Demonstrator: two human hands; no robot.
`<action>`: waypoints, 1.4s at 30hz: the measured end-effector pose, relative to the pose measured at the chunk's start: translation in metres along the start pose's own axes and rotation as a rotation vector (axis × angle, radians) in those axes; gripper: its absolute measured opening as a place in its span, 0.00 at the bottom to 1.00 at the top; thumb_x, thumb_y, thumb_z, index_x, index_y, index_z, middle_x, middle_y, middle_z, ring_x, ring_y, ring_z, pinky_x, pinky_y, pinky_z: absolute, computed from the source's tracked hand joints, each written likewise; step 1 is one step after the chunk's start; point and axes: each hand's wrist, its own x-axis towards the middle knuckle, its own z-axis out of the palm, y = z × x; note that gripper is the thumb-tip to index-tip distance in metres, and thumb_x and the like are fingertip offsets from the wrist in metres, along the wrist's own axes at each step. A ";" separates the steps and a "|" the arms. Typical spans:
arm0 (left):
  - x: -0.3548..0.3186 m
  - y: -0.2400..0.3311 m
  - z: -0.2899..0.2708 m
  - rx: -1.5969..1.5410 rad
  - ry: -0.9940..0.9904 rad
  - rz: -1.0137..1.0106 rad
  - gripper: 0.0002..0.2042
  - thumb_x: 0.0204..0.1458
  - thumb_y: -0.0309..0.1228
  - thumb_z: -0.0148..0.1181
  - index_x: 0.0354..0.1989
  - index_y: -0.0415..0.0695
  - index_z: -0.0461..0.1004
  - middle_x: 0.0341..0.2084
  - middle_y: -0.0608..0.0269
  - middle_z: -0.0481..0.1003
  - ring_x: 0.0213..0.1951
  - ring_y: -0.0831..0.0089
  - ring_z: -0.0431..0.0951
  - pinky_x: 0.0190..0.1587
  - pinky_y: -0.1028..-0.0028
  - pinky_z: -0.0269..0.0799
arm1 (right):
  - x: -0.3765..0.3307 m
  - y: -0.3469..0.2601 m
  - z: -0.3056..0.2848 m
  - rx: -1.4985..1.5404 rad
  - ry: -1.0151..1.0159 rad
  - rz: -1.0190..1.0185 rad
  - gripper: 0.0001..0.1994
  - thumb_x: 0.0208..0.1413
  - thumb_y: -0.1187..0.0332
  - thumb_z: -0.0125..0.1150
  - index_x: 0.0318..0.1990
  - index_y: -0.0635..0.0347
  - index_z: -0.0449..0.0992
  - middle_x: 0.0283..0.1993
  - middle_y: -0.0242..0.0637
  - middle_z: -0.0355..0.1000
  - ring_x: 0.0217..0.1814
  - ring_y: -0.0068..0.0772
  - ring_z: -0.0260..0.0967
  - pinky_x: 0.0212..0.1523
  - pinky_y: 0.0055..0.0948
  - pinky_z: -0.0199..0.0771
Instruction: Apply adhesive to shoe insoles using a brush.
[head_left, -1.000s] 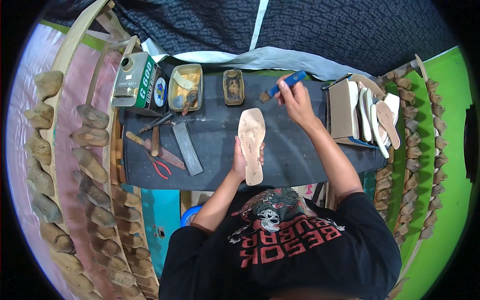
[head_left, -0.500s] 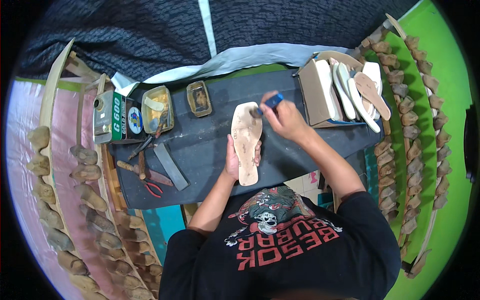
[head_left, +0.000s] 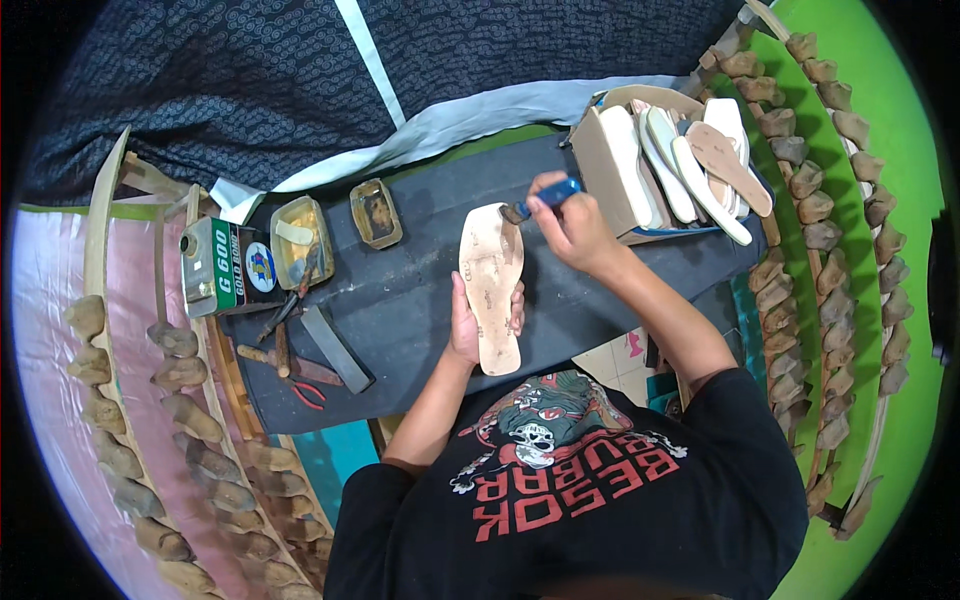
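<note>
A tan, sole-shaped insole (head_left: 490,285) is held toe end away from me, above the dark tabletop. My left hand (head_left: 463,322) is closed around its narrower middle, thumb on the left edge and fingertips on the right. In my right hand (head_left: 580,238) is a brush (head_left: 556,196) with a blue handle, gripped between thumb and fingers. Its bristle end meets the insole's upper right edge, where a darker, wet-looking streak runs down the surface.
Left on the table (head_left: 430,250) are a metal can (head_left: 203,262), a glue-stained tub (head_left: 289,271), a smaller tray (head_left: 374,214), a grey bar (head_left: 336,348), a hammer (head_left: 282,350) and red-handled pliers (head_left: 308,398). A cardboard box (head_left: 612,180) holds insoles at right. Racks of wooden lasts (head_left: 785,300) flank both sides.
The brush has tilted flatter, and its tip has shifted slightly down along the insole's right edge. A darker streak now shows there. The whole view has turned a little.
</note>
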 end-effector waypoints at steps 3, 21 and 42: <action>0.003 -0.003 -0.001 -0.029 -0.008 0.011 0.46 0.54 0.76 0.29 0.55 0.42 0.66 0.34 0.61 0.70 0.25 0.72 0.73 0.28 0.72 0.72 | -0.033 0.001 0.006 -0.022 -0.047 -0.124 0.07 0.59 0.73 0.61 0.41 0.63 0.71 0.30 0.48 0.74 0.29 0.52 0.76 0.31 0.41 0.74; -0.005 -0.015 -0.003 -0.070 0.049 0.054 0.44 0.57 0.74 0.29 0.59 0.43 0.65 0.36 0.59 0.71 0.25 0.71 0.74 0.28 0.72 0.74 | -0.041 -0.007 -0.005 0.038 -0.271 -0.305 0.10 0.55 0.72 0.65 0.42 0.62 0.72 0.33 0.45 0.75 0.32 0.49 0.77 0.34 0.42 0.78; -0.006 -0.010 -0.013 0.005 -0.004 0.052 0.44 0.58 0.73 0.26 0.58 0.43 0.68 0.41 0.56 0.74 0.27 0.68 0.76 0.31 0.70 0.74 | 0.026 -0.011 0.000 -0.146 -0.343 -0.362 0.11 0.56 0.68 0.65 0.43 0.62 0.72 0.36 0.45 0.77 0.38 0.50 0.78 0.40 0.43 0.79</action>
